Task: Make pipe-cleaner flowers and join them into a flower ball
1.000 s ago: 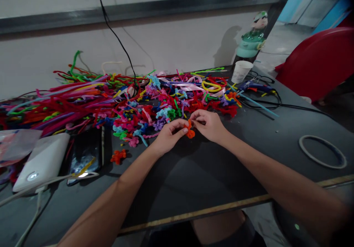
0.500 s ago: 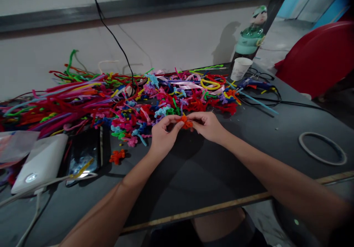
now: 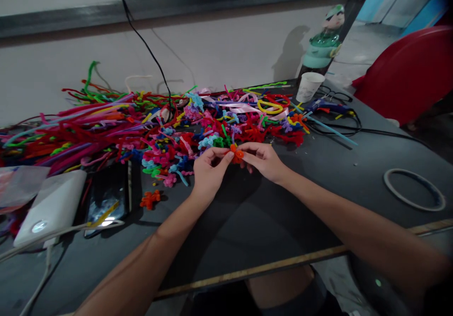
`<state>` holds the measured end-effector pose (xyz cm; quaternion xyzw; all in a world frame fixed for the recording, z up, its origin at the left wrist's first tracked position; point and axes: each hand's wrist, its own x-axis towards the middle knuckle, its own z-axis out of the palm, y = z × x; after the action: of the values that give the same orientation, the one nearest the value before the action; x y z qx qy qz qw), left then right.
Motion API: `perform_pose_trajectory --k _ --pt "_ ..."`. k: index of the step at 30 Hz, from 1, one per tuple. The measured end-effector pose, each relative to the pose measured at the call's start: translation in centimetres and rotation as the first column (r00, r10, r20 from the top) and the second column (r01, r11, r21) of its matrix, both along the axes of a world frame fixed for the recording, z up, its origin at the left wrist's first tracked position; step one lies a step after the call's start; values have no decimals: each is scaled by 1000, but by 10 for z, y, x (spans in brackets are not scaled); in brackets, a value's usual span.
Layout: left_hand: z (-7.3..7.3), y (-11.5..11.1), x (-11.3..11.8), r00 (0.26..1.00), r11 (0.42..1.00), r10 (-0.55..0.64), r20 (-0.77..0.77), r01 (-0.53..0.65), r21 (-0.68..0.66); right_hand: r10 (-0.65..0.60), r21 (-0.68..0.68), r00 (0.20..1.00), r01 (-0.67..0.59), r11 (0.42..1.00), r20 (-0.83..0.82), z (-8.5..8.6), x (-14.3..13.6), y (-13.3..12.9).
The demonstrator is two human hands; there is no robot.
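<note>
Between your two hands, above the counter (image 3: 269, 221), is the orange pipe-cleaner flower (image 3: 236, 154). Its looped petals spread outward and partly face you; fingers cover so much of it that you cannot make out a clear long axis. Your left hand (image 3: 208, 173) is clamped on its left side, thumb and index finger pinched, the thumb tip on the near face. Your right hand (image 3: 266, 161) pinches the right side, thumb and index fingertips close together, the other fingers curled beneath. The two hands are near each other, with the flower bridging them.

Just beyond your fingers spreads a heap of small pipe-cleaner flowers (image 3: 208, 140) in many colours, and to its left lie long loose pipe cleaners (image 3: 88, 128), mostly running sideways. Near your left forearm, a second orange piece (image 3: 150, 199) lies on the counter. Farther left are a dark phone (image 3: 106, 198), then a white power bank (image 3: 53, 205) with a cable plugged in.

Beyond your right hand, a paper cup (image 3: 309, 88) stands upright in front of a green bottle (image 3: 318, 54), with a glue gun (image 3: 330, 108) near the cup. A grey ring (image 3: 426, 209) lies flat at far right.
</note>
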<state>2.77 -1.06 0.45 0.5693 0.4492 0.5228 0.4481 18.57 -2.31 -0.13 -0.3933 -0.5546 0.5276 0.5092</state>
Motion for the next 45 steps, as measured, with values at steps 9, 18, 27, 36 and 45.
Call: perform_pose_trajectory --k 9,18,27,36,45 --pt "2 6 -7 992 996 -53 -111 61 62 -41 -106 999 40 994 -7 9 1 0" --pt "8 16 -22 883 940 -173 -436 280 194 93 -22 979 -90 996 182 10 10 4" --pt "17 8 -15 784 914 -268 -559 391 111 -6 89 882 -40 995 471 16 8 -4" --pt "10 7 -10 948 914 -318 -5 305 -267 -221 305 757 31 952 615 23 5 -11" --pt "8 4 -3 950 888 -249 191 302 -347 -158 203 865 67 977 476 24 5 -10"
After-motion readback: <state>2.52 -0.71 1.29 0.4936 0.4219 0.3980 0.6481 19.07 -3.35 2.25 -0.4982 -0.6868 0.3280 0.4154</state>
